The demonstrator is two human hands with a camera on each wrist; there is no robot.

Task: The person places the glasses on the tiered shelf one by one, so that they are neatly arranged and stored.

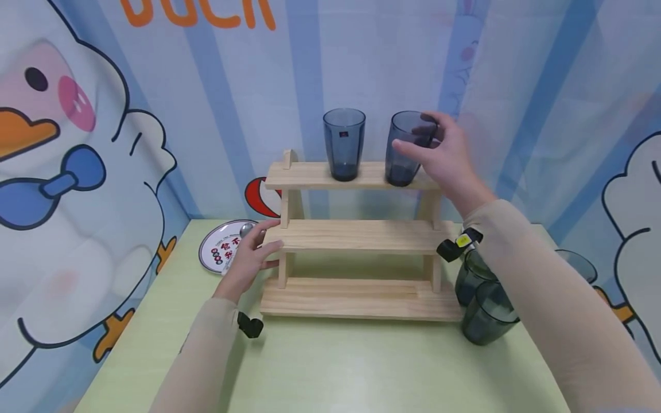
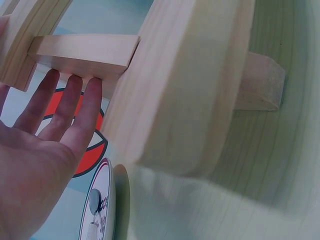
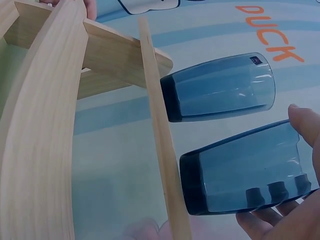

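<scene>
My right hand (image 1: 450, 158) holds a blue tinted drinking glass (image 1: 401, 166) near its rim, thumb on one side and fingers round the other. The glass stands upright, its base at the top shelf (image 1: 304, 175) of a three-tier wooden rack (image 1: 356, 236). To its left on that shelf is a similar glass (image 3: 220, 90) with a small dark label. Low on the rack's left side, my left hand (image 1: 248, 261) rests by the end of the middle shelf. Its straight fingers (image 2: 62, 117) touch the side upright (image 2: 82, 50).
Several dark tinted glasses (image 1: 488, 321) stand right of the rack, partly hidden by my right sleeve. A round white plate-like piece (image 1: 212, 252) with red lettering lies behind my left hand. The pale green table (image 1: 361, 367) meets a duck-printed backdrop (image 1: 237, 103).
</scene>
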